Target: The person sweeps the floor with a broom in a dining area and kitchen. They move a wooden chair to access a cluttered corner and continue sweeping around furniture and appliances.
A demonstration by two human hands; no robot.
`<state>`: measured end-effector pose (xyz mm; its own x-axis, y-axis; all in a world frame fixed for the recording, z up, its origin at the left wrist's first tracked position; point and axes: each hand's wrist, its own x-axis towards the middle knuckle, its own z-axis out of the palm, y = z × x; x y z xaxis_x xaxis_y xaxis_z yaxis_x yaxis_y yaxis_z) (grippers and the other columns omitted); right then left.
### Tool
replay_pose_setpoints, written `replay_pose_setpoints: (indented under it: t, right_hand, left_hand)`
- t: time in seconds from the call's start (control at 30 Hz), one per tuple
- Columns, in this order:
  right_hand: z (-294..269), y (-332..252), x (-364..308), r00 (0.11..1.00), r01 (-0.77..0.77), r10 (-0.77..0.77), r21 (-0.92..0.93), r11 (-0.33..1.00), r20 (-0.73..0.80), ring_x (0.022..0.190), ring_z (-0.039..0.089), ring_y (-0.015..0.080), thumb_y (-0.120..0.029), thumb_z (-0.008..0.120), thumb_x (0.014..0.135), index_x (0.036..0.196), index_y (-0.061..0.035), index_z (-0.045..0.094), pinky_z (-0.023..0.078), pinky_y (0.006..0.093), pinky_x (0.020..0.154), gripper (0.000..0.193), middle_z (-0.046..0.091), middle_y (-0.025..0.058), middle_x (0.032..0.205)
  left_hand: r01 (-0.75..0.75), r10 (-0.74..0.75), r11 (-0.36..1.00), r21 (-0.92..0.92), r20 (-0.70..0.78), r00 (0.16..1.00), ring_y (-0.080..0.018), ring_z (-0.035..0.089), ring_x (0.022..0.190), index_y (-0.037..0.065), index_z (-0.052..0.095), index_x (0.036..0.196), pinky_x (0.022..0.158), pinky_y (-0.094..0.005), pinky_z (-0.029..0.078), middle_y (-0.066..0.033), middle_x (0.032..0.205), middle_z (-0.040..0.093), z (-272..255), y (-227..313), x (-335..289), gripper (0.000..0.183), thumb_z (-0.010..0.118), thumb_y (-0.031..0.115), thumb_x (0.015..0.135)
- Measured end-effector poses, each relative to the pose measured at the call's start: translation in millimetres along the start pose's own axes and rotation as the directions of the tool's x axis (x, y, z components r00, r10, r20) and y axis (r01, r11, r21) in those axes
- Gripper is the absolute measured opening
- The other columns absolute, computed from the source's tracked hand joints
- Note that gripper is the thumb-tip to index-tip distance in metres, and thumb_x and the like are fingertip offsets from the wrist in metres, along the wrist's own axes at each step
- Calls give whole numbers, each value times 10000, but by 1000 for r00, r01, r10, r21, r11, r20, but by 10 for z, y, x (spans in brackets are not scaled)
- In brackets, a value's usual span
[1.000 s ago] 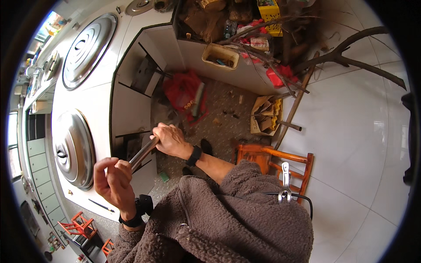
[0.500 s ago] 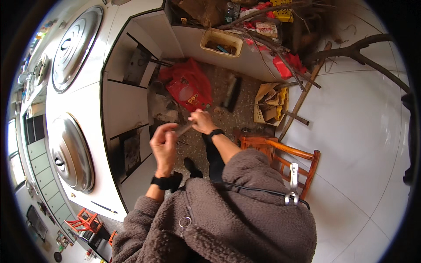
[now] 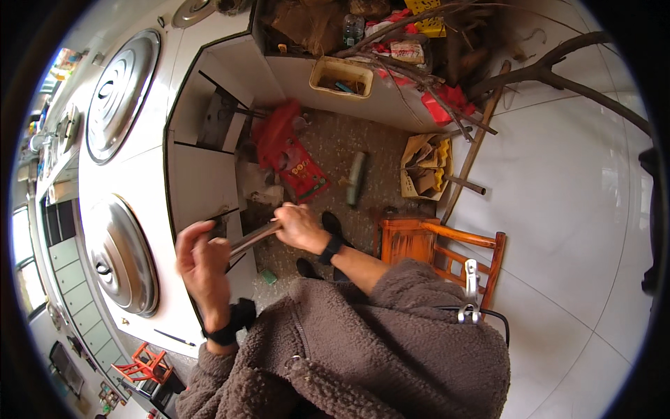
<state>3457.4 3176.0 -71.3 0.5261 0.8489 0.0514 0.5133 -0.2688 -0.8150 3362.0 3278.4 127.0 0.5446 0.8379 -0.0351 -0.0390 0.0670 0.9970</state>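
Observation:
My right hand (image 3: 300,227) is closed around one end of a thin greyish stick (image 3: 255,237) that slants down to the left. Close to the stick's other end is my left hand (image 3: 203,264), raised and slightly smeared by motion. Its fingers are loosely bent and apart, and I see nothing held in them. Both hands are in front of the white stove side, whose lower opening (image 3: 220,227) is partly hidden behind the stick and left hand. Beyond my right hand, a red plastic bag (image 3: 296,164) lies on the floor by the stove.
Two metal lids (image 3: 124,255) cover the stove top at left. A green-grey cylinder (image 3: 356,179) lies on the speckled floor. To the right are a box of cardboard scraps (image 3: 419,187) and a wooden chair (image 3: 406,244). Branches (image 3: 544,70) and a cream tub (image 3: 342,77) are farther off.
Both hands have moved left and toward me, the left hand farther, so they are wider apart. The stick has moved with the right hand. The whole view has shifted slightly.

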Motion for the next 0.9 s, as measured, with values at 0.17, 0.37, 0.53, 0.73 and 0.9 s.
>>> replay_pose_setpoints:
  t: [0.17, 0.37, 0.53, 0.73, 0.9]
  right_hand:
    - [262, 847, -384, 926, -343, 354, -97, 934, 134, 744, 581, 339, -53, 702, 674, 685, -36, 546, 468, 440, 640, 157, 542, 155, 702]
    - [960, 611, 184, 998, 58, -55, 117, 991, -26, 780, 535, 318, -140, 600, 771, 680, -77, 459, 381, 432, 678, 179, 523, 92, 700]
    - [680, -267, 471, 965, 250, -232, 166, 954, -119, 794, 545, 270, -156, 613, 796, 712, -95, 494, 394, 417, 700, 159, 514, 63, 739]
    - [272, -586, 268, 994, 102, -97, 116, 988, -42, 842, 553, 272, -161, 702, 712, 738, -88, 518, 383, 403, 721, 199, 529, 78, 778]
    - [258, 385, -425, 990, -57, 66, -76, 996, 126, 879, 544, 288, -152, 707, 714, 773, -90, 577, 373, 414, 764, 155, 564, 95, 809]
  left_hand:
    - [193, -212, 975, 115, 195, 958, -12, 355, 526, 3, 621, 996, 478, -195, 264, 61, 637, 453, 228, -954, -112, 147, 496, 68, 953]
    - [4, -36, 943, 332, 89, 995, -11, 383, 557, 8, 633, 958, 496, -171, 277, 53, 658, 474, -177, -769, -175, 149, 493, -5, 908]
    - [-205, 217, 836, 509, 37, 976, -34, 364, 494, -21, 609, 971, 474, -184, 279, 31, 554, 424, -229, -33, -426, 141, 495, 55, 938]
    - [-289, 281, 949, 123, 79, 956, -55, 296, 471, -51, 539, 1018, 504, -229, 309, 37, 526, 337, -456, 337, -304, 168, 417, 52, 967]
    - [128, -146, 984, 124, 156, 977, -37, 361, 521, -13, 588, 994, 479, -203, 282, 33, 619, 453, -374, -560, -425, 153, 460, 54, 942]
